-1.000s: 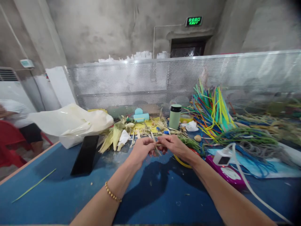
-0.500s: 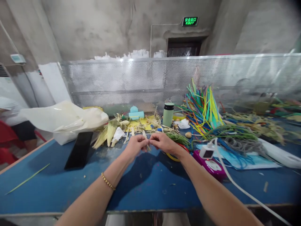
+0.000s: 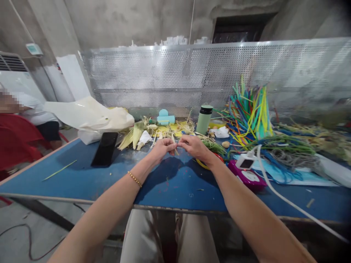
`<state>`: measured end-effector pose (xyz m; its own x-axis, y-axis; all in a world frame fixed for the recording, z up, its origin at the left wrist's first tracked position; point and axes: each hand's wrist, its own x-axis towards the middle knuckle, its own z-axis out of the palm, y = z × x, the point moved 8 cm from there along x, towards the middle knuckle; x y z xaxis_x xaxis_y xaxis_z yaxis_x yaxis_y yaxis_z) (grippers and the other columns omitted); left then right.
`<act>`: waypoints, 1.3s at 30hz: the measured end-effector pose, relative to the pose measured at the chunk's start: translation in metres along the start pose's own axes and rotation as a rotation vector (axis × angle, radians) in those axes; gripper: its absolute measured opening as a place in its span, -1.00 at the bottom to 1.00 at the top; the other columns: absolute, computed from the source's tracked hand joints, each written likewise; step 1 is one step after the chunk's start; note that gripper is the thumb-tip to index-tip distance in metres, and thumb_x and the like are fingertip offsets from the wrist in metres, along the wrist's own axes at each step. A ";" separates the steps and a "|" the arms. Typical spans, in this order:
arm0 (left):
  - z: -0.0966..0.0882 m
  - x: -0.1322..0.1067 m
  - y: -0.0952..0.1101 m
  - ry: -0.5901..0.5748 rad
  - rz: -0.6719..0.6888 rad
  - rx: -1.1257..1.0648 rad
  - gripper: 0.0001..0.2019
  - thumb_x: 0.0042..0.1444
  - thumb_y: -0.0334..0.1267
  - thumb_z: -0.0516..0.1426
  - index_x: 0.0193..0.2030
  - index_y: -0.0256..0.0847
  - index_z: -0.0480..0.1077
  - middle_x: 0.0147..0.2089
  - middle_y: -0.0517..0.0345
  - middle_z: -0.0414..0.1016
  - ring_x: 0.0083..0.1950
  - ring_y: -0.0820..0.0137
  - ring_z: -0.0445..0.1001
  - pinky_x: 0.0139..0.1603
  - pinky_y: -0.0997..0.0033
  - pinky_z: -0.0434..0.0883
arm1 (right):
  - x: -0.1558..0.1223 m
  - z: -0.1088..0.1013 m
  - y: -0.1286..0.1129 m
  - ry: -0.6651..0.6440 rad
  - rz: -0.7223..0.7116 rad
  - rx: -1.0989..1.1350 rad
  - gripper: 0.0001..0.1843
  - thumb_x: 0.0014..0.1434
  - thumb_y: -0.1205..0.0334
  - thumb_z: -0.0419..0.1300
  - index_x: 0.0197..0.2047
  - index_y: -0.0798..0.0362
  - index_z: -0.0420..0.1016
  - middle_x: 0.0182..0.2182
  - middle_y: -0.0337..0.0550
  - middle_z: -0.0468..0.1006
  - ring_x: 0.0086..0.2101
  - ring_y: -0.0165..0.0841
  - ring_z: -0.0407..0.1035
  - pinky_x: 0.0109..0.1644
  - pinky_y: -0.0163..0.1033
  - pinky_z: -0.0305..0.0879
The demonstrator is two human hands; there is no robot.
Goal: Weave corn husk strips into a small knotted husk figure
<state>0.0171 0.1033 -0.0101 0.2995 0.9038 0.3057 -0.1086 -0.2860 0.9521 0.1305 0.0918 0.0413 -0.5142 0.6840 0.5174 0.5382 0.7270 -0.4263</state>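
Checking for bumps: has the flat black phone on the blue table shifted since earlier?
No. The black phone still lies beside the white plastic bag.

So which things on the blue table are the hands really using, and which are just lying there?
In use: left hand, right hand, thin pale straw strip pinched between them.

Lying about: flat black phone, pale green flask with dark lid, bundle of bright plastic strips, dried yellow corn husks, cream plastic bag, flat purple gadget.
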 end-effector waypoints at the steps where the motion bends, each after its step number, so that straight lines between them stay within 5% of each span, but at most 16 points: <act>1: 0.000 0.001 0.001 -0.008 0.008 0.006 -0.71 -0.07 -0.13 0.28 -0.53 -0.29 0.33 -0.62 0.20 0.37 -0.57 0.51 0.34 -0.44 0.47 0.28 | 0.000 -0.002 -0.001 -0.004 -0.005 0.005 -0.84 0.16 0.28 0.14 -0.45 0.09 0.39 -0.54 -0.24 0.39 -0.47 -0.42 0.23 -0.33 -0.32 0.08; 12: 0.001 0.002 0.003 -0.019 -0.054 -0.043 -0.68 -0.08 -0.06 0.29 -0.46 -0.32 0.40 -0.56 0.17 0.41 -0.51 0.49 0.37 -0.36 0.44 0.30 | 0.000 -0.006 0.004 0.054 0.044 -0.026 -0.81 0.18 0.28 0.13 -0.48 0.07 0.37 -0.60 -0.28 0.35 -0.51 -0.42 0.20 -0.35 -0.30 0.07; 29: 0.004 0.001 0.004 -0.002 -0.086 -0.189 -0.87 -0.14 -0.32 0.26 -0.48 -0.34 0.41 -0.56 0.17 0.39 -0.53 0.48 0.36 -0.37 0.43 0.30 | -0.002 -0.005 -0.006 0.038 0.021 -0.093 -0.80 0.21 0.29 0.09 -0.46 0.07 0.36 -0.54 -0.22 0.40 -0.48 -0.40 0.22 -0.34 -0.28 0.06; 39: 0.002 -0.002 0.014 0.018 0.027 -0.073 -0.71 -0.06 -0.10 0.27 -0.49 -0.31 0.39 -0.60 0.18 0.35 -0.53 0.50 0.31 -0.40 0.45 0.24 | -0.002 -0.005 -0.014 0.043 0.003 -0.078 -0.79 0.21 0.27 0.10 -0.47 0.07 0.39 -0.55 -0.24 0.41 -0.51 -0.42 0.21 -0.35 -0.29 0.07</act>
<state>0.0170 0.0967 0.0025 0.2785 0.9017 0.3307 -0.1853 -0.2874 0.9397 0.1268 0.0801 0.0498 -0.4838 0.6819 0.5486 0.5910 0.7169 -0.3698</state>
